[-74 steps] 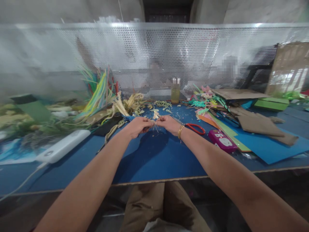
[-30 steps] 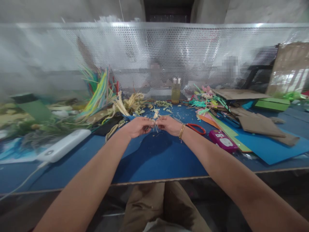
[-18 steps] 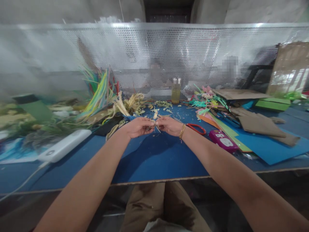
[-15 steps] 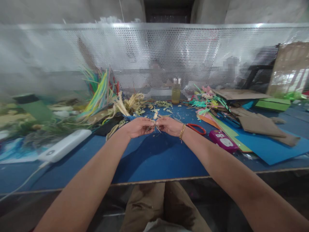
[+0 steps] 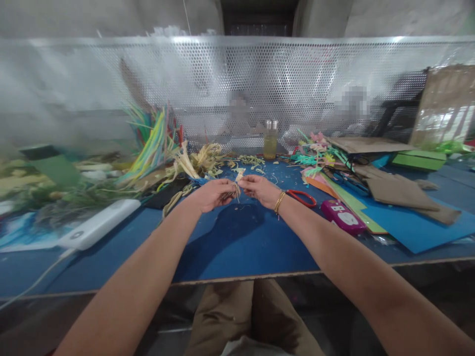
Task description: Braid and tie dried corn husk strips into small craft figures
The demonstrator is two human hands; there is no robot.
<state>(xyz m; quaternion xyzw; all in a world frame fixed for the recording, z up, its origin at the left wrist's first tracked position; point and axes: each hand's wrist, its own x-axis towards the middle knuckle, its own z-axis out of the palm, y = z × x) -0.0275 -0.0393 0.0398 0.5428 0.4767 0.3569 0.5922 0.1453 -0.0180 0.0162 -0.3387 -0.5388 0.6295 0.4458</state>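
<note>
My left hand (image 5: 217,194) is closed on a small bundle of dry, straw-coloured strips (image 5: 236,190), whose thin ends poke out between the two hands. From the right, my right hand (image 5: 258,190) pinches the upper part of the same bundle with thumb and fingers. A pale, cream tip (image 5: 240,174) stands up above the fingertips. Both hands are held over the blue tabletop (image 5: 237,247). Just behind the left hand lies a heap of dried pale husk strips (image 5: 202,160). Red scissor handles (image 5: 302,198) rest near my right wrist.
At left are a white power bank (image 5: 98,225) with a cable, a green container (image 5: 52,163) and colourful strips (image 5: 148,143). A bottle (image 5: 270,140) stands at the back. On the right lie a purple case (image 5: 343,216), blue sheets (image 5: 415,232) and cardboard (image 5: 397,188). A perforated metal screen (image 5: 252,74) rises behind.
My right fingers have shifted slightly up on the bundle, and its lower ends now hang closer together. My left hand has barely moved.
</note>
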